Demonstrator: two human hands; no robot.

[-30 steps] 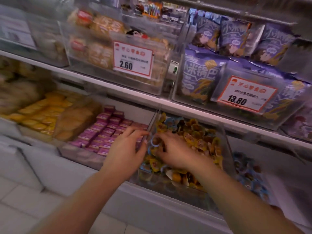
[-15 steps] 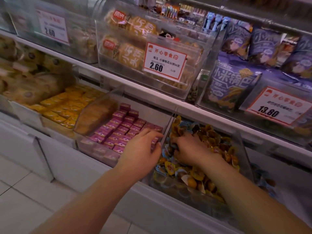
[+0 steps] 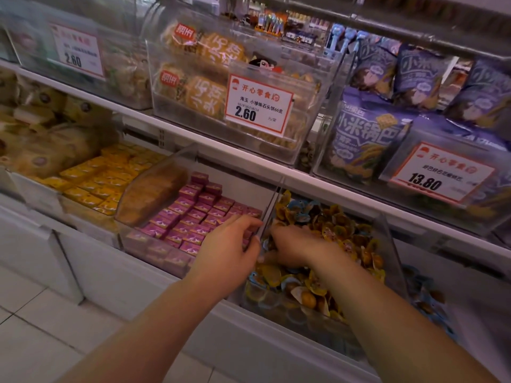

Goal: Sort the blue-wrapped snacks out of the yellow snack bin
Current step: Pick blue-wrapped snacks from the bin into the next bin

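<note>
The right hand dug curled fingers into the clear yellow snack bin, its catch hidden. Blue-wrapped snacks lay among yellow ones. The left hand, loosely curled, touched the bin's left wall.

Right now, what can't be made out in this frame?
Head view only:
- Right hand: fingertips buried in the yellow snack bin; any grip is hidden.
- Left hand: seen from behind; whether it holds anything is hidden.
- Blue-wrapped snacks to the right: blurred behind clear plastic.
</note>
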